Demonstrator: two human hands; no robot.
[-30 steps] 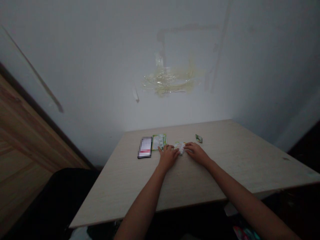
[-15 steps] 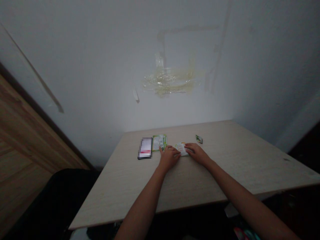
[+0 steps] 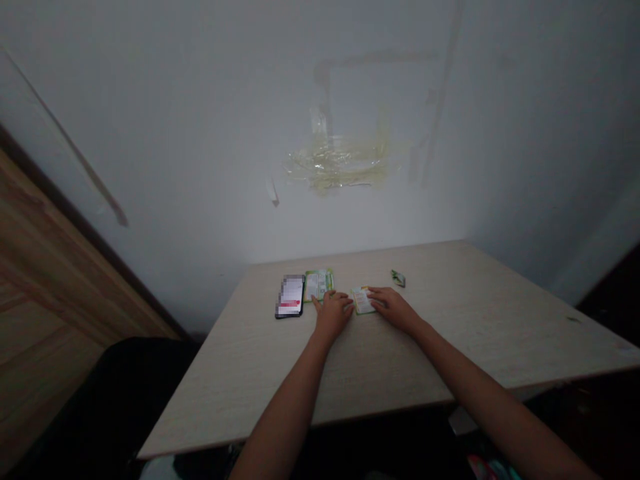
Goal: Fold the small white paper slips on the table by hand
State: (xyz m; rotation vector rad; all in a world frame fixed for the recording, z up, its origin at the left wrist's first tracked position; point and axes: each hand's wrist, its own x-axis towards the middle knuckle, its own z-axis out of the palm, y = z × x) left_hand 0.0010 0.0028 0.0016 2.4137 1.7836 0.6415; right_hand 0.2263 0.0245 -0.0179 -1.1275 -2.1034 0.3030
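Note:
My right hand (image 3: 394, 308) holds the right side of a small white printed paper (image 3: 362, 301) with green and yellow edges, which lies on the table. Fingers and thumb rest over its surface. Just left of that paper, my left hand (image 3: 334, 312) lies open and palm down, its fingers spread and its tips close to the paper's left edge. Behind the left hand is a larger green-and-white printed sheet (image 3: 318, 283), its lower right corner partly covered by the fingers. A phone (image 3: 291, 297) with a lit, partly blurred screen lies beside that sheet.
A small crumpled green-and-white piece (image 3: 399, 278) lies beyond my right hand. The pale wooden table (image 3: 450, 287) meets a wall (image 3: 200, 133) bearing strips of clear tape (image 3: 335, 163). A dark padded shape (image 3: 125, 387) and wooden panel (image 3: 50, 287) stand at the left.
My left hand has slid slightly left, off the small printed paper, so more of that paper shows. My right hand has stayed on it almost unmoved.

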